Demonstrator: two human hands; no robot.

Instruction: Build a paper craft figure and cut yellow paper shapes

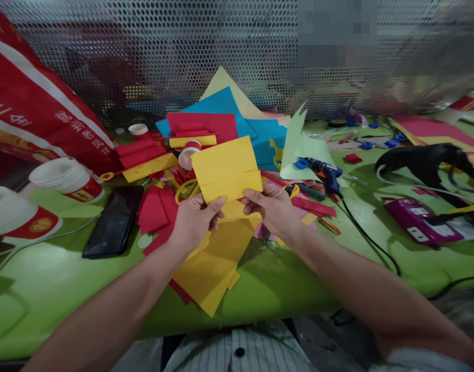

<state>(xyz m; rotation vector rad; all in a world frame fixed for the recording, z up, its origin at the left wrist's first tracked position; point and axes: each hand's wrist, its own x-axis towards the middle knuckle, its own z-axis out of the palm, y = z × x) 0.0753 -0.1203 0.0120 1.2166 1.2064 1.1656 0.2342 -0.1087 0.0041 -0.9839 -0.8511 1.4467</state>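
Note:
Between my two hands a piece of yellow paper (227, 168) is held up above the table, with a crease line across its lower part. My left hand (198, 219) pinches its lower left corner between thumb and fingers. At the lower right corner, my right hand (271, 206) grips it the same way. Below lies a larger yellow sheet (217, 263), partly over red paper (159, 206). Just behind the held piece are a paper cup (187, 155), yellow-handled scissors (186, 191) that are partly hidden, and folded red and yellow paper strips (149, 166).
A black phone (115, 222) and stacked paper cups (68, 178) stand left, before a red bag (47, 98). Blue, red and pale green sheets (295, 155) lean at the back. On the right are a glue gun (326, 173) with its cord and a purple power strip (421, 219).

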